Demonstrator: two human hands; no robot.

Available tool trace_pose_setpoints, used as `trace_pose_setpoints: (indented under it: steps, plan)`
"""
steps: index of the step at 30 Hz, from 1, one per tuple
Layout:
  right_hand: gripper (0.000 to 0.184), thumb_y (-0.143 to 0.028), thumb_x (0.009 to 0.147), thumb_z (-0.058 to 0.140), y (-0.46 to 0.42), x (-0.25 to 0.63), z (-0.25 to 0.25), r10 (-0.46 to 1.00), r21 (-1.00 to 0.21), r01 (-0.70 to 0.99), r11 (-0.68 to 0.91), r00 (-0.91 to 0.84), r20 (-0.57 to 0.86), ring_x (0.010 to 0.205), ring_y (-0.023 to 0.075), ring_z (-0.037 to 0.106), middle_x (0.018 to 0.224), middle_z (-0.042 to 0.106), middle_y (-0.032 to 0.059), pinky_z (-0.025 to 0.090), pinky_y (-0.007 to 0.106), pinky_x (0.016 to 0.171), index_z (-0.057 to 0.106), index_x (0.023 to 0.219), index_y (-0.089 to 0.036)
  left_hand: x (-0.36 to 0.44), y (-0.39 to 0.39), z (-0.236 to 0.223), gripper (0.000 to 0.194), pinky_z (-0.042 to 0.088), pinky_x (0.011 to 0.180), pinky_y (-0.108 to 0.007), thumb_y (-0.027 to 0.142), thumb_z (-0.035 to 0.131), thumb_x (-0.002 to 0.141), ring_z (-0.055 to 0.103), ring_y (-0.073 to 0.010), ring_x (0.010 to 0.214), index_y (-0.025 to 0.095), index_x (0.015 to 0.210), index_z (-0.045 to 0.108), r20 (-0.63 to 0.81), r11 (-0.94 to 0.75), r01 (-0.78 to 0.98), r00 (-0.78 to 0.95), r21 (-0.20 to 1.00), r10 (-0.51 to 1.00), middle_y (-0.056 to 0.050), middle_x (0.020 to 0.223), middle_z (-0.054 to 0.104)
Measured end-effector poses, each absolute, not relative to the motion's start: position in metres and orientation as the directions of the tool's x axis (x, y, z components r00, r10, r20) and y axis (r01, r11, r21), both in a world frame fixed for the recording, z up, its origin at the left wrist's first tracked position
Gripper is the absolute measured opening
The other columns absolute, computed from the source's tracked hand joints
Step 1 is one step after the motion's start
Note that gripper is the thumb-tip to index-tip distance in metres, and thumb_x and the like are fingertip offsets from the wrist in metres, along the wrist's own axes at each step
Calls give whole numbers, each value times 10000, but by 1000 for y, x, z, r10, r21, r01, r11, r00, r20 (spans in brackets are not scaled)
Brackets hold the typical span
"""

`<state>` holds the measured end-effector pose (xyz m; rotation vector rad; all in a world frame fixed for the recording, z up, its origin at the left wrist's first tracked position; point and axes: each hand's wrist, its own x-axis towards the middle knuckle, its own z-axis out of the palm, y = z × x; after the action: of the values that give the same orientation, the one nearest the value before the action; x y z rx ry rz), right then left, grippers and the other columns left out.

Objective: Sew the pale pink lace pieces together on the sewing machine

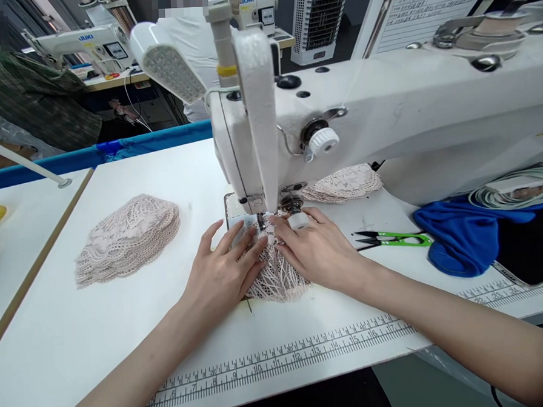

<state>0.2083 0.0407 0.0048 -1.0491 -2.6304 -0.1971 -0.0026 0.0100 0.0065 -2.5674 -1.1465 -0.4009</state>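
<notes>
A pale pink lace piece (279, 275) lies under the needle of a white sewing machine (361, 101). My left hand (229, 260) rests flat on its left side, fingers spread, tips close to the presser foot (261, 221). From the right, my right hand (317, 246) presses on the lace with fingers bent, near the foot; its fingertips are partly hidden by the machine's parts. Left of my hands sits a stack of similar lace pieces (127, 238). Behind the needle, another lace stack (343, 183) shows under the machine arm.
Green-handled thread snips (394, 239) lie to the right, beside a blue cloth (459, 236), a dark phone-like slab (533, 247) and a coiled pale cord (516, 187). A printed ruler strip (280, 364) runs along the table's front edge. Two people work beyond the blue-edged table.
</notes>
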Motion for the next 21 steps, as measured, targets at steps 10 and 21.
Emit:
trace_pose_setpoints:
  steps: [10,21]
  plan:
    - [289,-188,925,466,42,209,5,648,24,695,719,-682,340,936,261,611,832,713,117,363,409,924,607,1151,-77,-3,15,4,316,333,1077,-561,278,530,932,557,-284,1219,224,1233,610,395,-631,767,619,-118,679,-78,1215,670]
    - [249,-218,940,459,46,211,2,634,33,692,721,-678,372,928,245,619,894,715,124,355,425,971,639,1064,-98,-6,14,6,290,332,1089,-541,259,561,913,584,-255,1184,224,1195,617,442,-688,712,665,-136,601,-65,1197,681]
